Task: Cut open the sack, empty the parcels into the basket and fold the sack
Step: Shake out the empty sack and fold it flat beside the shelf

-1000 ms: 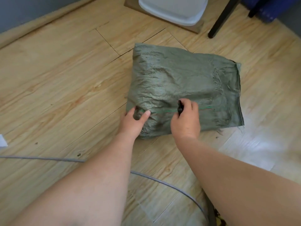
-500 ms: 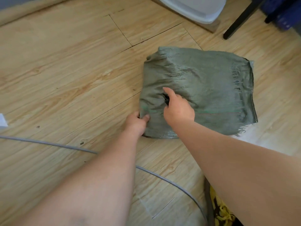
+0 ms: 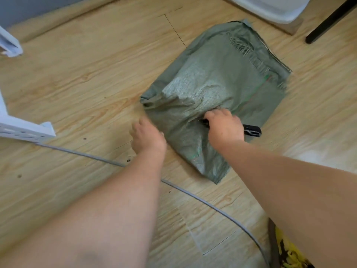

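Note:
A green woven sack (image 3: 218, 88) lies bulging on the wooden floor, turned at an angle, its frayed end toward the far right. My right hand (image 3: 225, 127) rests on the sack's near part, closed around a black knife (image 3: 252, 130) whose handle sticks out to the right. My left hand (image 3: 147, 137) sits at the sack's near left edge, fingers down against the fabric; whether it pinches the fabric is hidden. A white basket (image 3: 274, 8) stands beyond the sack at the top edge. No parcels are visible.
A grey cable (image 3: 193, 194) runs across the floor under my arms. A white perforated frame (image 3: 23, 130) stands at the left. A black furniture leg (image 3: 328, 22) slants at the top right. Yellow-and-black fabric (image 3: 287, 252) shows at the bottom right.
The sack has turned to lie at an angle and its near part is more rumpled. My right hand has shifted toward the near edge, with the knife handle now showing. The view swung left.

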{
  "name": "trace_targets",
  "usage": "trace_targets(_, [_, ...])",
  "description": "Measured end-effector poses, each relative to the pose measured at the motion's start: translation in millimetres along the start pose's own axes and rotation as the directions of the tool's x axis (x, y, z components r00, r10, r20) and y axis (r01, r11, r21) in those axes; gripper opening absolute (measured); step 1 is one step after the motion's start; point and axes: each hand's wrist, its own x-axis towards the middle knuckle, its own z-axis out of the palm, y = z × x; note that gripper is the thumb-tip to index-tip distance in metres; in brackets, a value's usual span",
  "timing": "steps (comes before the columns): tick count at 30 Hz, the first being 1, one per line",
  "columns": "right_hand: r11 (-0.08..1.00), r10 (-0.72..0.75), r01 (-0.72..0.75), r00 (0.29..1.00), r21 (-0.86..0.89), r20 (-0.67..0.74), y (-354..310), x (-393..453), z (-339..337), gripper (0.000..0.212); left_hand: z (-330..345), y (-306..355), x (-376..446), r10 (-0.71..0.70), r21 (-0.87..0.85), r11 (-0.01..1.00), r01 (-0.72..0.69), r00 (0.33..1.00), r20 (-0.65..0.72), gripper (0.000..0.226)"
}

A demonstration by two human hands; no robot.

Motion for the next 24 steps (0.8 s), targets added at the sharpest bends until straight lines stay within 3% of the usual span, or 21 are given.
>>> trace_targets(1, [0.999,0.040,-0.038,0.996,0.021,-0.085,3.2,-6.7,0.6,0.034,-8.0,4.0,10.8,0.148,0.006,0.989,-0.150,0.967,-0.206,0.062])
trace_targets(2, [0.996,0.082,-0.074,0.987,0.058,-0.139,6.6,-15.5,2.5,0.030,-14.8,9.5,20.7,0.299,0.072,0.954,-0.291,0.910,-0.285,0.069])
trace_targets(4, [0.951,0.262,-0.224,0.950,0.211,-0.170,12.9,-35.8,13.6,0.025,-22.1,26.5,36.4,0.490,0.232,0.864,-0.446,0.852,-0.186,0.071])
trace_targets(5, [0.873,0.415,-0.355,0.901,0.333,-0.125,13.6,-46.5,19.3,0.025,-23.3,35.3,40.8,0.502,0.278,0.844,-0.459,0.858,-0.108,0.062])
trace_targets(7, [0.535,0.718,-0.627,0.691,0.567,0.087,17.1,-59.9,32.8,0.039,-21.4,45.2,42.5,0.399,0.277,0.883,-0.378,0.917,-0.020,0.042])
trace_targets(9, [0.178,0.813,-0.794,0.451,0.581,0.367,24.1,-64.6,38.8,0.058,-13.7,44.6,38.6,0.247,0.123,0.961,-0.249,0.969,0.027,0.039])
trace_targets(10, [0.127,0.784,-0.852,0.400,0.508,0.475,27.6,-64.2,40.8,0.059,-9.4,41.0,35.6,0.191,0.058,0.980,-0.192,0.981,0.031,0.039])
trace_targets(12, [0.185,0.672,-0.894,0.418,0.408,0.611,29.8,-59.6,39.4,0.044,-1.4,33.2,29.7,0.125,0.022,0.992,-0.126,0.991,0.046,0.040])
trace_targets(14, [0.212,0.645,-0.831,0.514,0.514,0.566,33.4,-48.5,41.3,0.030,6.3,23.5,26.2,0.085,-0.001,0.996,-0.086,0.988,0.131,0.044])
trace_targets(17, [0.170,0.727,-0.618,0.604,0.767,0.325,43.9,-29.0,33.3,0.039,17.3,16.2,18.9,-0.017,-0.263,0.957,0.121,0.931,0.364,0.050])
trace_targets(19, [0.268,0.780,-0.522,0.611,0.810,0.136,49.7,-23.9,28.3,0.043,24.9,16.4,12.6,-0.062,-0.453,0.841,0.296,0.885,0.462,0.048])
trace_targets(21, [0.413,0.777,-0.474,0.628,0.778,-0.030,49.9,-32.2,25.3,0.048,38.4,19.0,7.5,-0.046,-0.498,0.835,0.233,0.932,0.358,0.046])
trace_targets(23, [0.586,0.695,-0.418,0.700,0.694,-0.165,47.3,-44.6,28.6,0.049,47.5,21.6,-0.3,0.079,-0.235,0.970,-0.057,0.993,0.086,0.050])
trace_targets(24, [0.636,0.642,-0.397,0.748,0.662,-0.168,47.0,-47.8,32.1,0.048,44.9,22.8,-5.9,0.193,-0.047,0.980,-0.196,0.979,-0.059,0.057])
